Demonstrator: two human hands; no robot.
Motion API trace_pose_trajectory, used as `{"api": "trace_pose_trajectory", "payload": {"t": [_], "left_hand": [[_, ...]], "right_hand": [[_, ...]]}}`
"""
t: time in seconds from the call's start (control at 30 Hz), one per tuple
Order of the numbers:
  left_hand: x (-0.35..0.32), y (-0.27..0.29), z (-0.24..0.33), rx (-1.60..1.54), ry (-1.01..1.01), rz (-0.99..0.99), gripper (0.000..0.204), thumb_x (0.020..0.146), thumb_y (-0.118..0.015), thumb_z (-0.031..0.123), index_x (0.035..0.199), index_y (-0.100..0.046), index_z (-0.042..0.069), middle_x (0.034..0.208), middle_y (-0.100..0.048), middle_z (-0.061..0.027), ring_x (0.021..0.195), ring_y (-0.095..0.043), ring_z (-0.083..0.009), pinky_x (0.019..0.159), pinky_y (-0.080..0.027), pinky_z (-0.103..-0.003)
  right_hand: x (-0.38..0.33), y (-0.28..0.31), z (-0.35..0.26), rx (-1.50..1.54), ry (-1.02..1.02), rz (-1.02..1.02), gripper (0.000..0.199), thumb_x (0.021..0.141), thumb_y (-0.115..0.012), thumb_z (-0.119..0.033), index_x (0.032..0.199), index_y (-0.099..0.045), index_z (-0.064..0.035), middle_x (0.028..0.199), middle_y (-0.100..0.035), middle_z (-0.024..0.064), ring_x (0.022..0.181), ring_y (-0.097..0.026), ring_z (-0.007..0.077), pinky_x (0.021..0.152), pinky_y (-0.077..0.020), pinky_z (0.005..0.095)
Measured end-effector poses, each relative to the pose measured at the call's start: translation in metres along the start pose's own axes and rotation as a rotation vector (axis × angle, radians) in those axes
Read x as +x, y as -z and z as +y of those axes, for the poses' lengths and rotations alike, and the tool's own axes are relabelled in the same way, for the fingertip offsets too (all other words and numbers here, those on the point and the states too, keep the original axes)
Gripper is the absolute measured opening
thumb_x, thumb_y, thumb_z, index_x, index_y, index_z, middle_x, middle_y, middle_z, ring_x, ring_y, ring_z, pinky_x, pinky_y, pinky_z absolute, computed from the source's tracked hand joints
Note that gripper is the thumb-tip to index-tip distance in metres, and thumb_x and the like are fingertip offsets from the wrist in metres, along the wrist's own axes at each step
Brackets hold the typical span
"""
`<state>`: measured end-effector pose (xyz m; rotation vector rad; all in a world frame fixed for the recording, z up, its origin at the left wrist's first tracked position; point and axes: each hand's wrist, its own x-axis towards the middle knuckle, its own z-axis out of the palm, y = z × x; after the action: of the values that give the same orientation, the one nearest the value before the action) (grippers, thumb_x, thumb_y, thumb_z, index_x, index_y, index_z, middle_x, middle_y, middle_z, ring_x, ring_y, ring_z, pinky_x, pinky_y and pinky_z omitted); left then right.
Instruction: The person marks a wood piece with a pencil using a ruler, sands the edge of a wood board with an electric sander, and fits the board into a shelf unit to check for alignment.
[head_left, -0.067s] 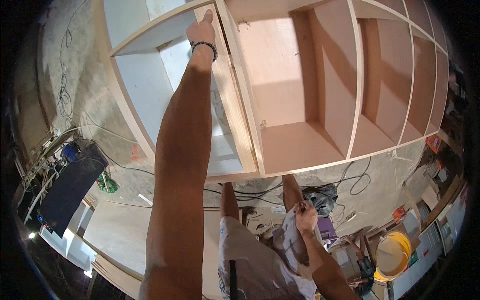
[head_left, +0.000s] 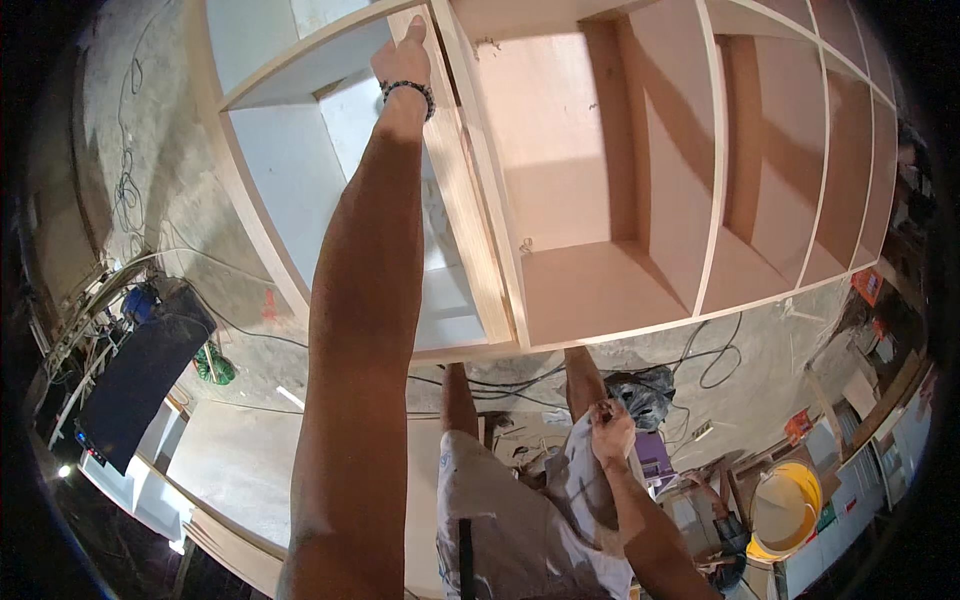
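My left hand (head_left: 403, 66), with a dark bead bracelet at its wrist, reaches to the far end of a pale wooden strip (head_left: 462, 205). Its thumb lies along the strip's face, and the fingers curl over the left edge, mostly hidden. This strip stands beside a second upright (head_left: 483, 170) in a large open cabinet, a dark narrow gap between them. Left of it are pale blue-white compartments (head_left: 282, 165); to the right, pinkish-brown ones (head_left: 560, 200). My right hand (head_left: 611, 434) is closed in front of my thigh, below the cabinet's near edge. Whatever it may hold is hidden.
Black cables (head_left: 715, 355) and a dark plastic bag (head_left: 642, 395) lie on the concrete floor near my legs. A pale board (head_left: 235, 450) is at lower left, near a dark draped sheet (head_left: 140, 375). A yellow bucket (head_left: 785, 510) stands at lower right, beside another person (head_left: 730, 540).
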<state>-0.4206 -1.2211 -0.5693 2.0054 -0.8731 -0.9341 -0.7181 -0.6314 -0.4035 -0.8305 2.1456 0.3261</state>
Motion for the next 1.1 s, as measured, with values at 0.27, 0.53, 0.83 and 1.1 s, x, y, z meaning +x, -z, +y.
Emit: {"api": "trace_pose_trajectory", "payload": {"t": [0.27,0.53,0.83,1.1], "left_hand": [[-0.072,0.041,-0.071,0.132,-0.099,-0.268,0.055,0.089,-0.08,0.047,0.109,-0.075,-0.004,0.102,-0.077,-0.0229,0.095,-0.073,-0.0338,0.088,-0.055,-0.043],[-0.241,0.113,-0.124,0.204,0.075,-0.657,0.039,0.087,-0.084,0.032,0.105,-0.077,-0.001,0.093,-0.08,-0.0118,0.082,-0.07,-0.0134,0.074,-0.056,-0.034],[-0.328,0.14,-0.161,0.052,0.229,-0.656,0.032,0.087,-0.085,0.025,0.107,-0.076,0.001,0.092,-0.079,-0.0071,0.083,-0.07,-0.0109,0.071,-0.055,-0.031],[-0.325,0.134,-0.161,0.303,0.186,-0.619,0.03,0.089,-0.084,0.029,0.098,-0.077,0.001,0.076,-0.074,-0.001,0.067,-0.058,-0.0065,0.062,-0.048,-0.028]], "right_hand": [[0.002,-0.001,0.009,0.033,-0.039,-0.081,0.038,0.093,-0.073,-0.042,0.113,-0.073,-0.0101,0.102,-0.074,0.0197,0.097,-0.071,0.0444,0.083,-0.0557,0.0526],[0.002,-0.002,0.018,0.112,-0.032,-0.065,0.035,0.092,-0.074,-0.039,0.112,-0.073,-0.0109,0.1,-0.074,0.0175,0.095,-0.071,0.0428,0.082,-0.0558,0.0519],[-0.003,-0.002,0.021,0.132,0.017,-0.042,0.031,0.093,-0.074,-0.036,0.107,-0.073,-0.009,0.099,-0.076,0.015,0.096,-0.073,0.0372,0.082,-0.0566,0.0467],[-0.005,-0.007,0.024,0.13,0.007,-0.013,0.025,0.093,-0.076,-0.033,0.105,-0.074,-0.0109,0.096,-0.075,0.0154,0.091,-0.073,0.0372,0.08,-0.0564,0.0463]]}}
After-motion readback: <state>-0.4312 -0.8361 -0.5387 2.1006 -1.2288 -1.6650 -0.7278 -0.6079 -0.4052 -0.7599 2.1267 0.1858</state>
